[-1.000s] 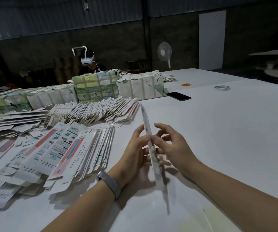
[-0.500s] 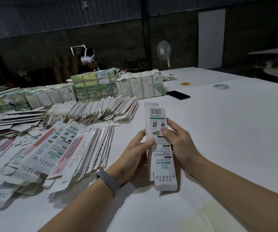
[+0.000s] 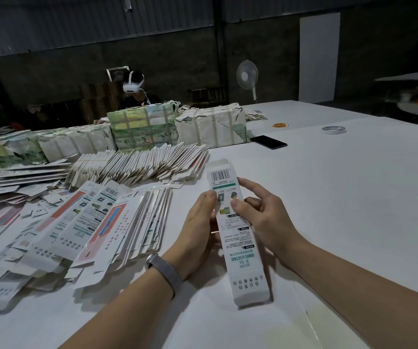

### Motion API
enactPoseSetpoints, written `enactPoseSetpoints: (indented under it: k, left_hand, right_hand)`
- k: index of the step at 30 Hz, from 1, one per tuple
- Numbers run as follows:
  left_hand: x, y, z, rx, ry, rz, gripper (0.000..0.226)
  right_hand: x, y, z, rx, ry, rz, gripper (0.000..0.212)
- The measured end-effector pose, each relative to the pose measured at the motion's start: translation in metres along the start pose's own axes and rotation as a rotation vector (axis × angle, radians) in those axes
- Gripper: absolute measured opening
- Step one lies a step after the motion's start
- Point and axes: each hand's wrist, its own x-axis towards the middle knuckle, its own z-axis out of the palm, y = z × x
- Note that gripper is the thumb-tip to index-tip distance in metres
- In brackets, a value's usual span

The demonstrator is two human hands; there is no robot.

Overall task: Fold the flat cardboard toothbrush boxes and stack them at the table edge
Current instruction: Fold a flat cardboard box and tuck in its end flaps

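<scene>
A long white toothbrush box with a barcode and green print is held above the table between both hands, its printed face up. My left hand presses along its left edge with straight fingers and thumb. My right hand holds the right side, thumb on the printed face and fingers curled behind. A loose heap of flat boxes lies to the left on the white table. Behind it a fanned row of flat boxes leans across the table.
Strapped bundles of flat boxes line the far side, with a person in a white headset behind them. A black phone, a tape roll, an orange ring and a standing fan lie beyond.
The box was edge-on and thin a second ago; it has turned printed face up and opened into a wider shape. Both hands have shifted to its sides.
</scene>
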Motion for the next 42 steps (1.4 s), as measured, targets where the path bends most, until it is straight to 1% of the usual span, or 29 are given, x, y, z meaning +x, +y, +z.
enactPoseSetpoints:
  k: [5,7,12,16,20,24,25,28,30,32,34,36,39,42]
  left_hand:
    - [0.0011,-0.0009,-0.0019,-0.058,0.005,0.04,0.041]
    - [0.0012,-0.0001,-0.0031,-0.037,-0.01,0.043,0.042]
    - [-0.0028,0.0,-0.0027,0.035,-0.104,0.059,0.044]
    - [-0.0025,0.001,0.0006,0.047,-0.122,0.057,0.048]
    - [-0.0021,-0.0003,-0.0008,0.07,-0.112,0.066,0.049]
    - [-0.0027,0.0002,-0.0016,0.032,-0.12,0.064,0.065]
    - [-0.0028,0.0009,-0.0013,0.023,-0.116,0.066,0.066]
    - [-0.0019,0.0009,-0.0002,0.011,-0.111,0.077,0.053]
    - [-0.001,-0.0002,-0.0001,0.014,-0.081,0.073,0.044]
    - [-0.0001,-0.0016,-0.0002,0.003,-0.05,0.071,0.038]
    - [0.0005,-0.0035,-0.0012,0.001,-0.052,0.082,0.032]
    - [0.0003,-0.0046,-0.0017,0.015,-0.072,0.084,0.031]
    - [-0.0012,-0.0028,-0.0013,0.043,-0.089,0.081,0.037]
    - [-0.0015,-0.002,-0.0015,0.057,-0.104,0.08,0.037]
  right_hand:
    - [-0.0019,-0.0009,-0.0012,0.012,0.02,0.004,0.048]
    - [-0.0014,-0.0006,-0.0021,0.008,0.033,0.009,0.044]
    - [0.0028,-0.0002,-0.0033,0.07,0.105,0.039,0.029]
    - [0.0045,-0.0009,-0.0038,0.113,0.14,0.038,0.03]
    - [0.005,-0.0012,-0.0049,0.171,0.124,0.075,0.03]
    - [0.0054,-0.001,-0.0055,0.161,0.109,0.086,0.031]
    - [0.0052,-0.0009,-0.0058,0.158,0.105,0.092,0.032]
    - [0.0037,-0.0011,-0.0062,0.136,0.087,0.103,0.033]
    - [0.0025,-0.0025,-0.0048,0.101,0.071,0.101,0.033]
    - [0.0019,-0.0044,-0.0027,0.072,0.062,0.101,0.035]
    - [0.0013,-0.0063,-0.0012,0.065,0.062,0.102,0.036]
    - [0.0009,-0.0071,-0.0012,0.071,0.061,0.107,0.035]
    - [0.0014,-0.0063,-0.002,0.089,0.063,0.115,0.033]
    - [0.002,-0.0043,-0.0028,0.07,0.061,0.118,0.03]
